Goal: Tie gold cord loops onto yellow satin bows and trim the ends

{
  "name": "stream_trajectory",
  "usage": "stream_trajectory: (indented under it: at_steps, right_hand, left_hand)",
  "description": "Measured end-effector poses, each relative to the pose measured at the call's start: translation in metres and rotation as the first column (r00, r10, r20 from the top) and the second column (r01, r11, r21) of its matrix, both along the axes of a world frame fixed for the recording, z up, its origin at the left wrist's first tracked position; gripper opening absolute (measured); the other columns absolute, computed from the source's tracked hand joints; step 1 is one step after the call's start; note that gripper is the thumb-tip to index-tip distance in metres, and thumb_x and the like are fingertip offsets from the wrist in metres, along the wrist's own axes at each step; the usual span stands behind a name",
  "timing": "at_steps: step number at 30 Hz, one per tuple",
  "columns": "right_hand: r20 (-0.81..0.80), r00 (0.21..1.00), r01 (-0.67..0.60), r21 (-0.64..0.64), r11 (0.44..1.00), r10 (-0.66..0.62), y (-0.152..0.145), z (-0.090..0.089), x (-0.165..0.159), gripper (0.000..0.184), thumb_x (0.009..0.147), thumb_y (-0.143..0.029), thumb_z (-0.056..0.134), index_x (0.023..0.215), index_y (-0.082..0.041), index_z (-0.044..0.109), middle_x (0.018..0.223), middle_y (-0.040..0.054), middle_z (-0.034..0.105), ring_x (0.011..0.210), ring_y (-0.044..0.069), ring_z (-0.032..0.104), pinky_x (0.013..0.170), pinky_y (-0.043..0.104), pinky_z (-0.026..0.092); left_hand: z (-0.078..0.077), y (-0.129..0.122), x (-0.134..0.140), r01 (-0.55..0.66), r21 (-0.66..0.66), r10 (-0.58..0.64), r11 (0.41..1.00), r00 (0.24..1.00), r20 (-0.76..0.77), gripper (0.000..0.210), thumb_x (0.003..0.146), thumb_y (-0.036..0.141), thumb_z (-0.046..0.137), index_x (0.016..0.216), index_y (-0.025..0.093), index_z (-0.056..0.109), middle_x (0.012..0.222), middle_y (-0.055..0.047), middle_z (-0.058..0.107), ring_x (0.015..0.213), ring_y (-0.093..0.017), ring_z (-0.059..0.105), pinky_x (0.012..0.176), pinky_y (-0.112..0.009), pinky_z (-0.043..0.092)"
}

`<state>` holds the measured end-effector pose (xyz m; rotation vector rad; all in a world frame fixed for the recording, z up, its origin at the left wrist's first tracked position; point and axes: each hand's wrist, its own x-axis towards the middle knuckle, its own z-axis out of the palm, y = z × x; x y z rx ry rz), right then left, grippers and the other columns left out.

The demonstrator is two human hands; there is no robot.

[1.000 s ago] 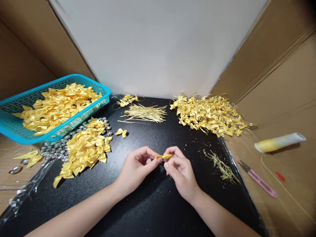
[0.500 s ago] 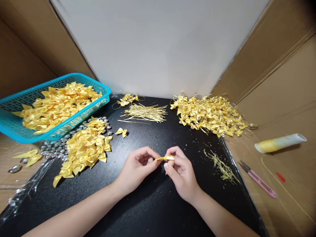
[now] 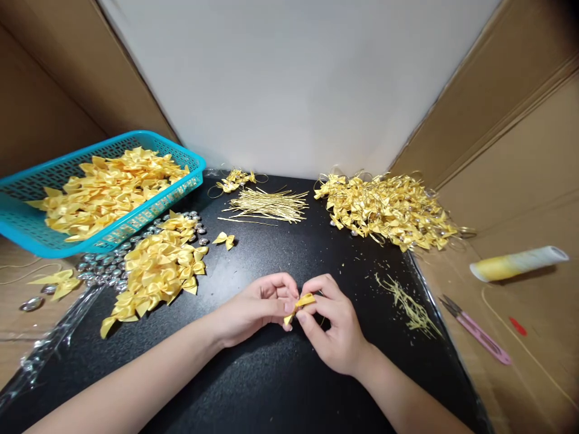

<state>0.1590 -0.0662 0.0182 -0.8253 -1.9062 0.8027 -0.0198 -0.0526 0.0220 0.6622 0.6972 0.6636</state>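
Note:
A small yellow satin ribbon bow [image 3: 306,299] is held between my two hands above the black table [image 3: 253,386]. My left hand [image 3: 266,304] pinches its left end with thumb and fingers. On the other side my right hand [image 3: 332,319] has thumb and fingers closed on the bow's right part. Whether a cord or bead sits behind the bow is hidden by the fingers. Farther back lie a single loose bow [image 3: 224,240] and a bundle of short gold cords [image 3: 269,205].
At left, a turquoise basket [image 3: 149,212] holds many yellow bows; beside it are a bow pile [image 3: 158,265] and silvery beads [image 3: 102,268]. Corded bows [image 3: 389,211] are heaped back right. Cord scraps [image 3: 409,307], pink thread snips [image 3: 479,334] and a yellow-white tube [image 3: 519,263] lie right.
The bow has moved slightly down and turned from nearly level to slanted, its left tail now pointing downward. The fingers of both hands have shifted their hold on it.

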Motion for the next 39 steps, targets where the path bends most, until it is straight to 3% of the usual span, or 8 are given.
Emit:
stream_trajectory:
  at_steps: [10, 16, 22, 31, 39]
  right_hand:
    - [0.075, 0.997, 0.015, 0.069, 0.998, -0.020, 0.002, -0.006, 0.006, 0.013, 0.087, -0.014, 0.052, 0.081, -0.020, 0.062, 0.100, 0.0081, 0.055, 0.091, 0.020, 0.055, 0.081, 0.036, 0.048]
    - [0.092, 0.996, -0.020, 0.059, 0.998, 0.015, 0.007, -0.010, 0.010, 0.015, 0.093, -0.017, 0.046, 0.085, -0.021, 0.058, 0.089, 0.0056, 0.059, 0.082, 0.018, 0.056, 0.075, 0.034, 0.045]
    - [0.137, 0.989, -0.063, 0.101, 0.993, 0.049, 0.008, -0.017, 0.008, 0.024, 0.097, -0.019, 0.040, 0.076, -0.020, 0.052, 0.071, 0.0019, 0.053, 0.069, 0.016, 0.049, 0.068, 0.032, 0.040]
    - [0.196, 0.980, -0.046, 0.120, 0.992, 0.022, 0.010, -0.016, 0.005, 0.026, 0.097, -0.019, 0.038, 0.075, -0.019, 0.052, 0.069, 0.0022, 0.051, 0.067, 0.016, 0.046, 0.064, 0.031, 0.039]
    - [0.204, 0.978, -0.048, 0.090, 0.995, 0.029, 0.009, -0.020, 0.005, 0.023, 0.096, -0.018, 0.040, 0.077, -0.018, 0.053, 0.071, 0.0027, 0.052, 0.069, 0.016, 0.047, 0.066, 0.031, 0.039]
  left_hand:
    - [-0.003, 0.000, -0.003, -0.066, 0.033, 0.065, 0.997, 0.998, 0.019, 0.020, 0.063, 0.015, 0.084, 0.070, 0.015, 0.065, 0.062, 0.003, 0.063, 0.055, -0.006, 0.055, 0.055, -0.016, 0.043]
    - [-0.005, 0.001, -0.005, -0.092, 0.078, 0.096, 0.993, 0.994, -0.053, 0.012, 0.063, 0.018, 0.084, 0.070, 0.015, 0.075, 0.076, -0.001, 0.069, 0.061, -0.007, 0.056, 0.059, -0.018, 0.043]
    - [-0.009, 0.001, -0.007, -0.137, -0.001, 0.137, 0.991, 0.990, 0.025, 0.024, 0.060, 0.020, 0.087, 0.083, 0.018, 0.078, 0.079, -0.002, 0.073, 0.065, -0.007, 0.057, 0.065, -0.018, 0.043]
    - [-0.008, 0.000, -0.003, -0.086, -0.102, 0.097, 0.991, 0.990, 0.103, 0.030, 0.059, 0.021, 0.088, 0.087, 0.018, 0.078, 0.088, -0.003, 0.077, 0.075, -0.009, 0.063, 0.075, -0.019, 0.043]
    - [-0.008, 0.000, -0.004, -0.079, -0.116, 0.096, 0.990, 0.984, 0.148, 0.028, 0.060, 0.020, 0.087, 0.087, 0.018, 0.078, 0.086, -0.002, 0.077, 0.074, -0.008, 0.064, 0.073, -0.019, 0.042]
